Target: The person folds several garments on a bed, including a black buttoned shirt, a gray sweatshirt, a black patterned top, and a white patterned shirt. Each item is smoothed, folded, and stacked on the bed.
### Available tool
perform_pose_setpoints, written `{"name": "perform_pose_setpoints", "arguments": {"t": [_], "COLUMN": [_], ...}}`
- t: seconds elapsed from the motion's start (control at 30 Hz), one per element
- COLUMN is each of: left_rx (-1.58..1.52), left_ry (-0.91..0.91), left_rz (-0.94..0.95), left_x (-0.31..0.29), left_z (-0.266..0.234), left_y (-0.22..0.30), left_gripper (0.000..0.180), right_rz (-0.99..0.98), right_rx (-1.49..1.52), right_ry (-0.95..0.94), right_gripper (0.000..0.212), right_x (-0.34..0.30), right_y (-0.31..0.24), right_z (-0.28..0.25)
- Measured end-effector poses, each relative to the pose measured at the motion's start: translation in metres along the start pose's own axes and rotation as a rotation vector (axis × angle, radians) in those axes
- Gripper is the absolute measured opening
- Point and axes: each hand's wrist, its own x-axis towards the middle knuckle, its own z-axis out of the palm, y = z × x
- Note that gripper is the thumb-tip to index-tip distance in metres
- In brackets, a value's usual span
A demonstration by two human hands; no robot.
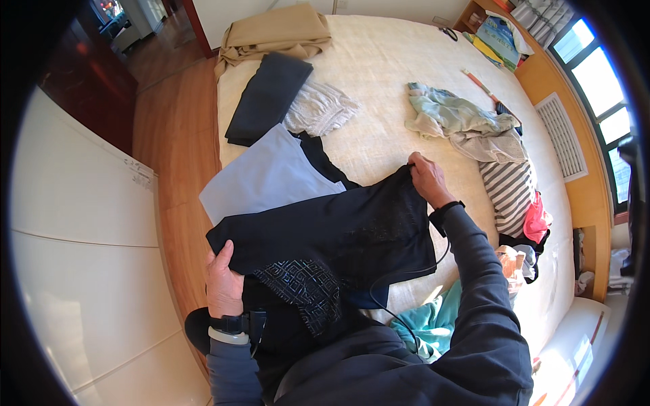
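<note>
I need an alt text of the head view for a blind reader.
A person's left hand and right hand hold a black garment between them at a bed. Beyond it lies a light-blue garment; a striped garment lies at right.

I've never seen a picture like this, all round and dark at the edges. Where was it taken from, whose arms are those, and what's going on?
There is no robot here, just a person. The view comes from a wide fisheye camera worn on their head, looking down, so edges curve and the arms come in from below.

The left hand grips one end of a black garment, thumb on top; the right hand pinches its far edge. Part of the garment shows a shiny geometric pattern.

Beyond it is a bed with a cream cover. Toward the left lie a light-blue garment, a dark folded one and a tan cloth. On the right are a striped garment and a pink item.
</note>
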Motion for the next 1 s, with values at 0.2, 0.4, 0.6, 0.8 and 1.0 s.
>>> {"name": "perform_pose_setpoints", "arguments": {"t": [0.2, 0.4, 0.6, 0.8, 1.0], "left_rx": [0.004, 0.142, 0.254, 0.248, 0.320], "left_ry": [0.012, -0.210, -0.136, -0.099, -0.063], "left_rz": [-0.013, 0.064, 0.113, 0.171, 0.132], "left_x": [0.021, 0.032, 0.037, 0.029, 0.031], "left_z": [-0.005, -0.013, -0.021, -0.025, -0.021], "left_y": [0.002, 0.003, 0.006, 0.011, 0.015], "left_gripper": [0.040, 0.067, 0.087, 0.080, 0.063], "right_rz": [0.233, 0.396, 0.179, 0.155, -0.572], "right_rx": [0.120, 0.085, -0.068, -0.167, 0.558], "right_ry": [0.139, 0.091, -0.174, 0.012, -0.573], "right_gripper": [0.026, 0.037, 0.057, 0.057, 0.059], "right_x": [-0.127, -0.166, -0.122, -0.120, -0.171], "right_y": [0.001, -0.013, -0.032, -0.073, -0.202], "right_z": [-0.024, -0.021, 0.012, -0.004, -0.023]}}
